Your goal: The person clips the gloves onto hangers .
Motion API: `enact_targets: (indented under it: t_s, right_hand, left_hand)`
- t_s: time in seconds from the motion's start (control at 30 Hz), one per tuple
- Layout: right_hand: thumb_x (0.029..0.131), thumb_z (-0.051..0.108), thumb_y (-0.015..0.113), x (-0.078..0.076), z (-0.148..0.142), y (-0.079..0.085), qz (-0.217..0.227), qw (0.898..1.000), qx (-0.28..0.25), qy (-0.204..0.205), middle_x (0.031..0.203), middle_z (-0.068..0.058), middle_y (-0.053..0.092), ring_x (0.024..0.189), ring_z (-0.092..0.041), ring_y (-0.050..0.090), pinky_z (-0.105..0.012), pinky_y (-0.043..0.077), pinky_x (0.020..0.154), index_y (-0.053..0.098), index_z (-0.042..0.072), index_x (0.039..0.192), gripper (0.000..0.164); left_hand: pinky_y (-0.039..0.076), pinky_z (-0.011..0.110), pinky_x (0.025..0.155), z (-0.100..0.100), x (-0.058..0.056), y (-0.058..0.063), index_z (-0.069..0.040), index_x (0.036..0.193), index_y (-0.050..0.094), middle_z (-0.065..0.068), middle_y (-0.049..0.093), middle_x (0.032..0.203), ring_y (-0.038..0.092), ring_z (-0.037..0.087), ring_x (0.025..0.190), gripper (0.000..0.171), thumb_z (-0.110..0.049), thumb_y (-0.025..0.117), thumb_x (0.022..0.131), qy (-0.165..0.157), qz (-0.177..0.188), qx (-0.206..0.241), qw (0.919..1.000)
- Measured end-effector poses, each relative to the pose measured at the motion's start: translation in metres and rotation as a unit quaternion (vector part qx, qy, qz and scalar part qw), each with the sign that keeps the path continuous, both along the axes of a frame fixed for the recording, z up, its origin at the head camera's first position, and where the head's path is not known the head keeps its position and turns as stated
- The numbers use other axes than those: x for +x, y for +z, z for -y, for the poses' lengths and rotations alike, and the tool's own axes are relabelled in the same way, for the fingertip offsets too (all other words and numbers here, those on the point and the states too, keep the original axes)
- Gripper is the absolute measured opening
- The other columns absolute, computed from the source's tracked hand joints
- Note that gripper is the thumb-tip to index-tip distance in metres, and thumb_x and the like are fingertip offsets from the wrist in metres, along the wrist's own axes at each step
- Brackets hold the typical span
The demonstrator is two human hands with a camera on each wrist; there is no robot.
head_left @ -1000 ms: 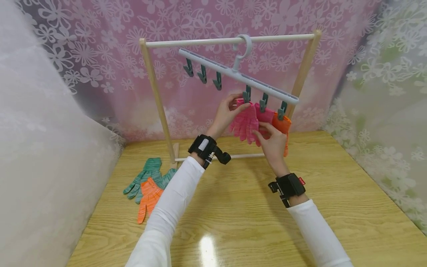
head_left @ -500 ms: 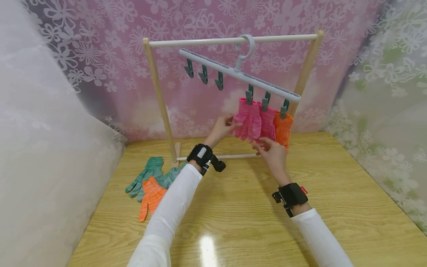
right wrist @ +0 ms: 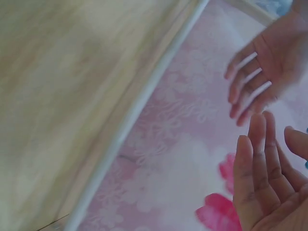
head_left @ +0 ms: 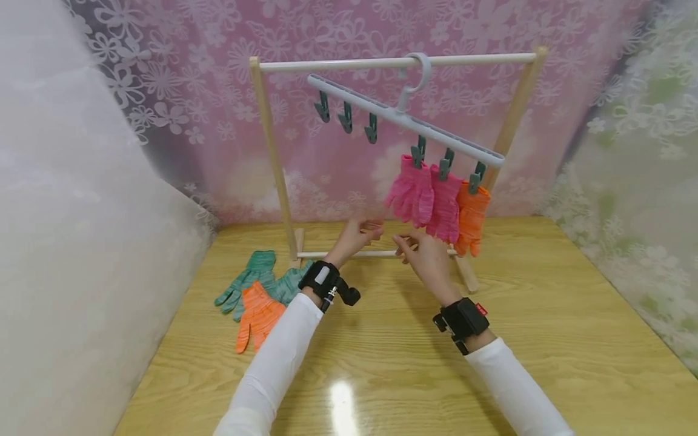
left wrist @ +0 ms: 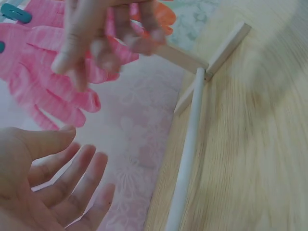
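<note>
A pink glove hangs by its cuff from a dark green clip on a pale grey hanger. Beside it hang a second pink glove and an orange glove, each from its own clip. Below and left of the pink glove is my left hand, empty, its fingers loosely bent. My right hand is just under the gloves, also holding nothing; in the right wrist view its fingers look relaxed. The two hands are apart and face each other.
The hanger hooks over the white top bar of a wooden rack. Three bare clips hang on its left half. On the wooden table, at left, lie green gloves and an orange glove.
Both hands have let go of the pink glove and dropped below it. The glove now hangs freely from its clip. The head view has shifted slightly.
</note>
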State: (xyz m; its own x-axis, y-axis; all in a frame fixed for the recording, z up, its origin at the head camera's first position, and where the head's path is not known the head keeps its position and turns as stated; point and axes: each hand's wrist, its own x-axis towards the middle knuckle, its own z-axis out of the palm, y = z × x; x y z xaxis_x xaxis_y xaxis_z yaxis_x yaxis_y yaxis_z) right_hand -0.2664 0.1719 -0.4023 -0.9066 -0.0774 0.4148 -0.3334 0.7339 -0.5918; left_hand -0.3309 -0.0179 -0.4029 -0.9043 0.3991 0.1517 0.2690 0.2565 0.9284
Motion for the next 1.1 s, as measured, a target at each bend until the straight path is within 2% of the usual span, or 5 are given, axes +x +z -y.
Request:
enact_targets:
  t_s: [0.17,0.3,0.6,0.87,1.1]
  right_hand:
    - [0.100,0.030,0.067,-0.010,0.018,0.019,-0.048,0.997,-0.056,0.006,0.093,-0.009,0.078,0.067,-0.021,0.073,-0.032,0.054,0.050,0.073,0.012,0.123,0.030]
    - [0.100,0.026,0.068,-0.024,0.036,0.042,-0.075,0.991,-0.106,0.022,0.113,-0.010,0.075,0.087,-0.027,0.075,-0.041,0.061,0.070,0.065,0.012,0.135,0.038]
    - [0.100,0.027,0.068,-0.057,0.074,0.095,-0.096,0.967,-0.230,0.057,0.148,-0.016,0.052,0.129,-0.032,0.058,-0.047,0.051,0.104,0.040,0.004,0.154,0.065]
    - [0.099,0.027,0.070,-0.086,0.080,0.131,-0.080,0.955,-0.282,0.046,0.154,-0.017,0.046,0.137,-0.029,0.051,-0.042,0.045,0.112,0.037,0.005,0.156,0.070]
    - [0.099,0.031,0.069,-0.098,0.084,0.144,-0.077,0.956,-0.282,0.029,0.148,-0.014,0.053,0.131,-0.028,0.056,-0.036,0.048,0.109,0.044,0.013,0.154,0.063]
  left_hand:
    - [0.055,0.049,0.094,0.022,0.009,-0.001,-0.003,0.132,0.065,0.016,0.069,0.124,0.067,0.032,0.109,0.035,-0.024,0.061,0.104,0.000,-0.012,-0.026,0.9996]
    - [0.056,0.045,0.092,0.041,0.015,0.005,-0.007,0.131,0.067,0.012,0.070,0.122,0.068,0.028,0.107,0.034,-0.027,0.060,0.104,0.009,-0.029,-0.041,0.9987]
    - [0.056,0.043,0.091,0.077,0.027,0.017,-0.009,0.128,0.069,0.013,0.071,0.119,0.069,0.025,0.103,0.031,-0.027,0.059,0.105,0.043,-0.059,-0.072,0.9948]
    - [0.057,0.041,0.088,0.107,0.035,0.024,-0.010,0.125,0.071,0.011,0.073,0.116,0.070,0.028,0.100,0.028,-0.026,0.060,0.104,0.095,-0.091,-0.119,0.9842]
    - [0.056,0.043,0.092,0.132,0.047,0.014,-0.005,0.125,0.071,0.014,0.071,0.121,0.069,0.030,0.106,0.028,-0.021,0.059,0.105,0.114,-0.122,-0.170,0.9712]
